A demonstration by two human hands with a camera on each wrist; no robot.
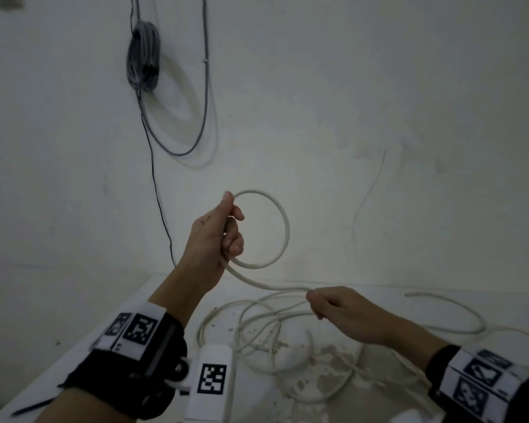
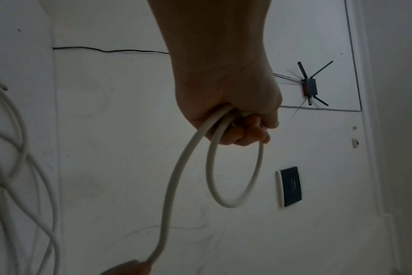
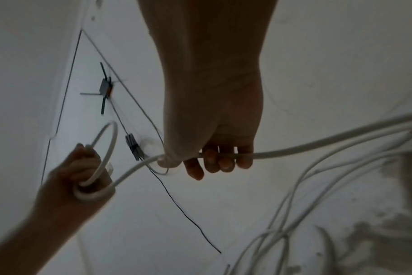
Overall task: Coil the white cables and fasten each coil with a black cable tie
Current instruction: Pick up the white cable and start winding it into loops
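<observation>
My left hand (image 1: 226, 233) is raised above the table and grips a white cable where it forms one round loop (image 1: 283, 224); the loop (image 2: 235, 186) hangs from the fist (image 2: 238, 126) in the left wrist view. From that hand the cable runs down and right to my right hand (image 1: 321, 300), which pinches it between thumb and fingers (image 3: 212, 156). More loose white cable (image 1: 287, 337) lies tangled on the table below. A black cable tie (image 1: 34, 406) lies at the table's near left edge.
The white table (image 1: 153, 303) stands against a white wall. A grey cable bundle (image 1: 143, 56) hangs on the wall, with a thin black wire (image 1: 159, 193) running down to the table. A white tagged block (image 1: 213, 380) sits near my left wrist. Stains mark the tabletop.
</observation>
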